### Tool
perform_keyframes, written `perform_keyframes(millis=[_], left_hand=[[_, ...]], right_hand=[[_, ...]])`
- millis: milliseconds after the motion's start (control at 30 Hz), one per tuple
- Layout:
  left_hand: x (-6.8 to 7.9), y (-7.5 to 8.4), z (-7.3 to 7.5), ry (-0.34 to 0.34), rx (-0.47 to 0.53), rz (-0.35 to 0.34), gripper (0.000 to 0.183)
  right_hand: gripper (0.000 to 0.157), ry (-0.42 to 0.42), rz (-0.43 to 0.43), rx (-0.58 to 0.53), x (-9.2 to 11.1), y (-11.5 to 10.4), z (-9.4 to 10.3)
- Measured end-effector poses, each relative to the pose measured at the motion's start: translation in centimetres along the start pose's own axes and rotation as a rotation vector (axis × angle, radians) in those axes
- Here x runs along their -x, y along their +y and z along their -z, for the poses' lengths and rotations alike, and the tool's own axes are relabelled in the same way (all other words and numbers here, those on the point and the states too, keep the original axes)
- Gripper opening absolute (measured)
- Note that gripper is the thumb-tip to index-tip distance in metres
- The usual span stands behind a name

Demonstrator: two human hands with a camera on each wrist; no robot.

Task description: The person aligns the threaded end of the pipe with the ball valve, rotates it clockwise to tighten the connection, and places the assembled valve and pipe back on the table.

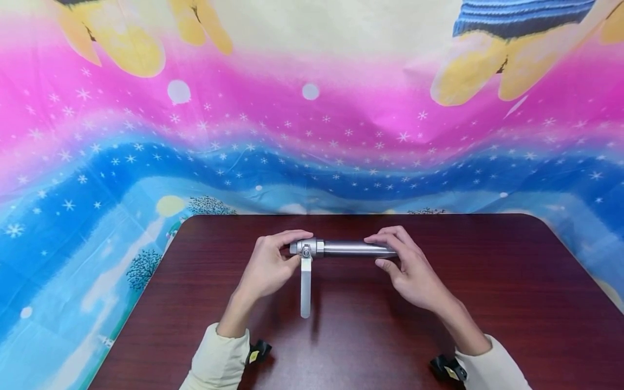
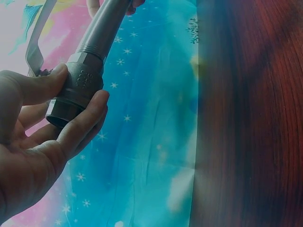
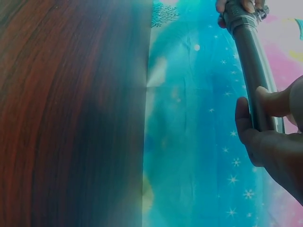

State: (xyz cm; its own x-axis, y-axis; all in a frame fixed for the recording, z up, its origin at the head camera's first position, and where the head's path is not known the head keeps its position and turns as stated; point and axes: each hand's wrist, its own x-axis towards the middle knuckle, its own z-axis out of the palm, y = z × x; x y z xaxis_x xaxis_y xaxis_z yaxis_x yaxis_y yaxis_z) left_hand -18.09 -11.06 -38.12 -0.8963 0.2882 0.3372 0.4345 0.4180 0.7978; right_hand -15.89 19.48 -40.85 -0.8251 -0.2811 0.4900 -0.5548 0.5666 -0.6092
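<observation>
A steel ball valve (image 2: 81, 84) sits at the left end of a smooth metal pipe (image 1: 353, 249), and the two are joined in one line above the table. My left hand (image 1: 269, 266) grips the valve body between thumb and fingers, with the valve's open end showing in the left wrist view. From the valve a flat lever handle (image 1: 305, 290) points toward me. Around the right part of the pipe, my right hand (image 1: 414, 271) holds with the thumb on the near side and fingers on the far side; the palm hides the pipe's right end in the head view.
Beneath the hands lies a dark red-brown wooden table (image 1: 361, 336) with rounded far corners. Behind it hangs a printed cloth (image 1: 312, 135) in pink and blue with snowflakes. Black wrist mounts (image 1: 447, 369) sit by both cream sleeves (image 1: 219, 357).
</observation>
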Motion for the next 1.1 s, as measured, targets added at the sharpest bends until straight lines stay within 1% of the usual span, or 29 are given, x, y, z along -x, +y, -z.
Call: perform_keyframes(millis=[300, 500, 700, 967, 1100], left_hand=[[0.03, -0.07, 0.00, -0.002, -0.006, 0.010, 0.044], [0.02, -0.03, 0.02, 0.004, -0.013, 0.009, 0.046], [0.01, -0.07, 0.06, -0.001, -0.002, 0.003, 0.045], [0.05, 0.00, 0.11, -0.001, -0.003, -0.002, 0.046], [0.05, -0.03, 0.08, -0.002, -0.004, -0.009, 0.046]], right_hand=[[0.054, 0.023, 0.010, -0.029, -0.21, 0.05, 0.20], [0.055, 0.021, 0.010, -0.019, -0.27, 0.01, 0.23], [0.055, 0.010, 0.004, -0.021, -0.24, 0.02, 0.30], [0.049, -0.030, 0.021, -0.108, -0.22, 0.16, 0.48], [0.048, -0.034, 0.024, -0.087, -0.12, 0.17, 0.46]])
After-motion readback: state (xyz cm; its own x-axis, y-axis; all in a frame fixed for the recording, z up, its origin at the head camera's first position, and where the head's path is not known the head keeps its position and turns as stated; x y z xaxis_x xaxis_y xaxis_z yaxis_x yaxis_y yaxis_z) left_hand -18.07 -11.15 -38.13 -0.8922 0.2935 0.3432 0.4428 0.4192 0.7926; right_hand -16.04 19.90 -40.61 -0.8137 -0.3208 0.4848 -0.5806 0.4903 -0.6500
